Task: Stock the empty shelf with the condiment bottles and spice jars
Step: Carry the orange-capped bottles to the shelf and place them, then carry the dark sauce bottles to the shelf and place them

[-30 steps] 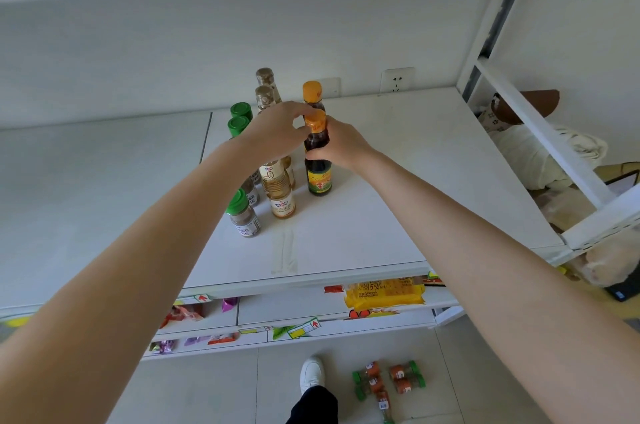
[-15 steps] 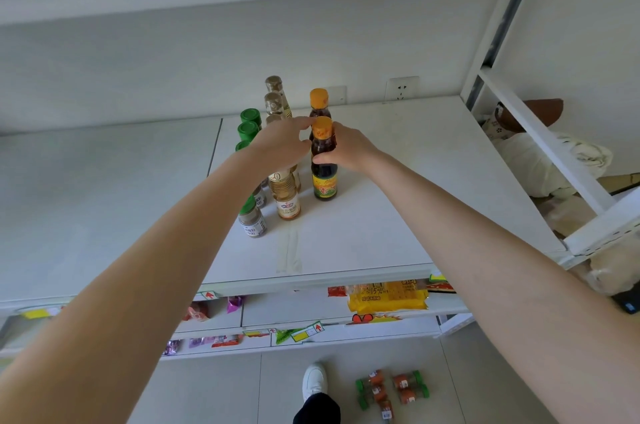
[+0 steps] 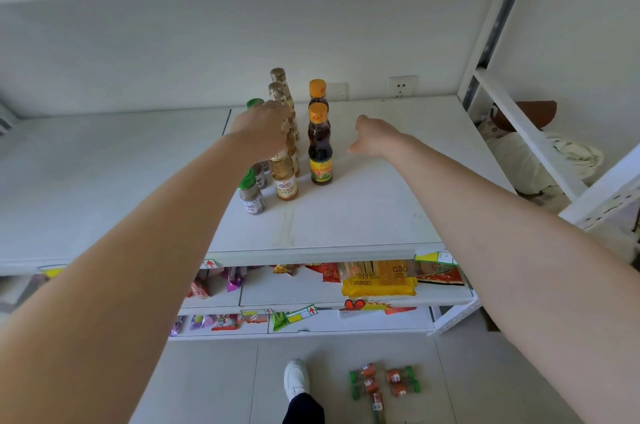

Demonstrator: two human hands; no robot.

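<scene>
On the white shelf (image 3: 363, 215) stand two dark bottles with orange caps, the front one (image 3: 320, 150) and the rear one (image 3: 318, 91). Left of them runs a row of pale yellow bottles (image 3: 285, 177) with gold caps, and further left green-capped spice jars (image 3: 251, 195). My left hand (image 3: 261, 132) hovers over the pale bottles and hides their necks; whether it touches them I cannot tell. My right hand (image 3: 375, 138) is open beside the front dark bottle, apart from it, holding nothing.
Several orange spice jars with green caps (image 3: 384, 382) lie on the floor by my white shoe (image 3: 296, 378). Lower shelves hold snack packets, including a yellow pack (image 3: 377, 280). A white upright frame (image 3: 526, 132) bounds the shelf on the right.
My right hand has let go of the front dark bottle and moved right of it. My left hand has drawn back left over the pale bottles.
</scene>
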